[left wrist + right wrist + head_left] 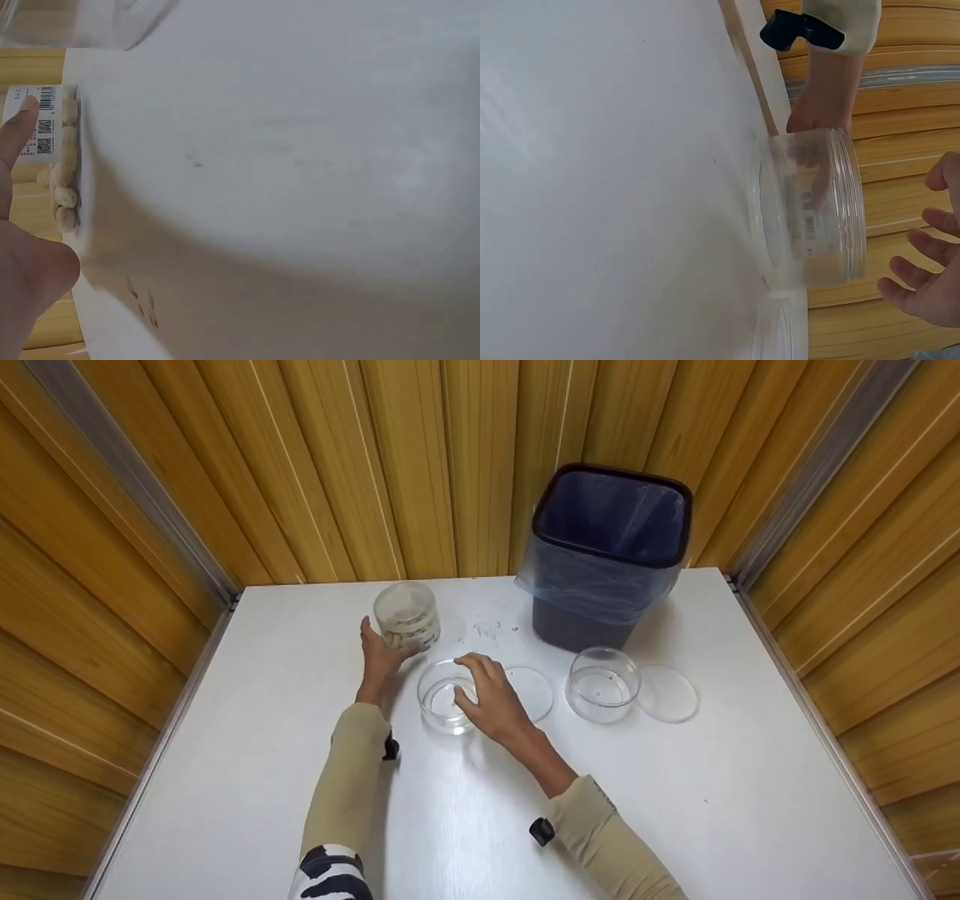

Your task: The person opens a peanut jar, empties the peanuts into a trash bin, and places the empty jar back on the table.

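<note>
My left hand (382, 660) grips a clear round jar (407, 611) that stands on the table with peanuts in their shells (66, 169) low inside. One finger lies across its barcode label (45, 120). Near the middle of the table, my right hand (495, 701) hovers at the rim of a second clear jar (444, 724), which holds no large contents. In the right wrist view the fingers of my right hand (930, 270) are spread and loosely bent, apart from that jar. A clear round lid (534, 694) lies beside it, partly behind the hand.
To the right stands a third clear jar (602, 705) with a few specks inside, and another clear lid (671, 695) lies against it. A dark bin (577, 622) lined with a bag stands at the back right. Small dark crumbs (487, 630) lie between jar and bin.
</note>
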`<state>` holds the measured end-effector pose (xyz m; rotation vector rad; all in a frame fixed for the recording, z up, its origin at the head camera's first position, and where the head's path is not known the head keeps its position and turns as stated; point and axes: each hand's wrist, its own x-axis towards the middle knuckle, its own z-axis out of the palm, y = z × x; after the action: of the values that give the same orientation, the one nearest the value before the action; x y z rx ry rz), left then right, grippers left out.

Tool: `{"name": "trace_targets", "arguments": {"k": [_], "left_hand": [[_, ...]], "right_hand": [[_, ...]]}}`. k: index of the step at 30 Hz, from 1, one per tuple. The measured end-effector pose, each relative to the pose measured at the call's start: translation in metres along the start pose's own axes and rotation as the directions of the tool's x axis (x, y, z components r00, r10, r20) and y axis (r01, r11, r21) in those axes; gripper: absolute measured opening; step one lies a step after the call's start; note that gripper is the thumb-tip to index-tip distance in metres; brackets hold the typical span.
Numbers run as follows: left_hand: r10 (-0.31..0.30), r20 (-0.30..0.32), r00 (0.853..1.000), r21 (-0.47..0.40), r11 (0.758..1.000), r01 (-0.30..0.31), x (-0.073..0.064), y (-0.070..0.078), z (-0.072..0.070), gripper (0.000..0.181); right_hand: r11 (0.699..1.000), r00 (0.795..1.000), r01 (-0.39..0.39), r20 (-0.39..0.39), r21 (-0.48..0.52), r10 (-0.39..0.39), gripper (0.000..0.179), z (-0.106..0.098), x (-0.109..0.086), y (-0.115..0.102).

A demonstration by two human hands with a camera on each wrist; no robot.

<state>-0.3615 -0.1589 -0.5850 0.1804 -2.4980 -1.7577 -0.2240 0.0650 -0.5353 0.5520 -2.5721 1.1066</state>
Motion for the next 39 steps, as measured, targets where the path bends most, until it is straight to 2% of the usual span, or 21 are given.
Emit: {"name": "trace_targets", "arguments": {"k": [4, 8, 13, 17, 21, 24, 28, 31, 39], "left_hand": [[0.04, -0.009, 0.999, -0.061, 0.997, -0.04, 0.005, -0.002, 0.005, 0.131], [0.106, -0.024, 0.994, -0.101, 0.989, -0.107, 0.012, -0.003, 0.012, 0.123], [0.139, -0.059, 0.988, -0.124, 0.982, -0.146, 0.016, -0.001, 0.019, 0.114], [0.151, -0.062, 0.987, -0.049, 0.987, -0.154, 0.014, 0.004, 0.019, 0.108], [0.079, -0.086, 0.993, 0.073, 0.995, -0.072, 0.012, 0.009, 0.013, 0.113], [0.047, -0.072, 0.996, 0.086, 0.995, -0.04, 0.012, 0.012, 0.01, 0.118], [0.092, -0.041, 0.995, 0.039, 0.995, -0.09, 0.011, 0.01, 0.006, 0.119], [0.132, -0.044, 0.99, 0.047, 0.99, -0.13, 0.009, 0.009, 0.003, 0.118], [0.133, -0.047, 0.99, 0.145, 0.981, -0.125, -0.002, 0.015, -0.01, 0.126]], "right_hand": [[1.0, 1.0, 0.005, 0.009, 0.002, -0.005, 0.044, 0.007, 0.003, -0.003], [1.0, 1.0, 0.009, -0.015, 0.018, -0.009, 0.044, 0.01, 0.007, -0.005], [0.999, 0.998, -0.046, -0.037, 0.019, 0.047, 0.046, 0.011, 0.01, -0.007], [0.994, 0.992, -0.103, -0.065, 0.033, 0.105, 0.048, 0.008, 0.007, -0.008], [0.992, 0.99, -0.117, -0.07, 0.051, 0.121, 0.048, 0.005, 0.007, -0.008], [0.99, 0.988, -0.132, -0.075, 0.053, 0.136, 0.048, 0.003, 0.007, -0.006], [0.99, 0.987, -0.132, -0.081, 0.052, 0.136, 0.047, 0.002, 0.008, -0.005], [0.991, 0.989, -0.119, -0.084, 0.058, 0.123, 0.047, 0.0, 0.009, -0.004], [0.991, 0.989, -0.126, -0.077, 0.039, 0.129, 0.047, -0.004, 0.009, -0.004]]}}
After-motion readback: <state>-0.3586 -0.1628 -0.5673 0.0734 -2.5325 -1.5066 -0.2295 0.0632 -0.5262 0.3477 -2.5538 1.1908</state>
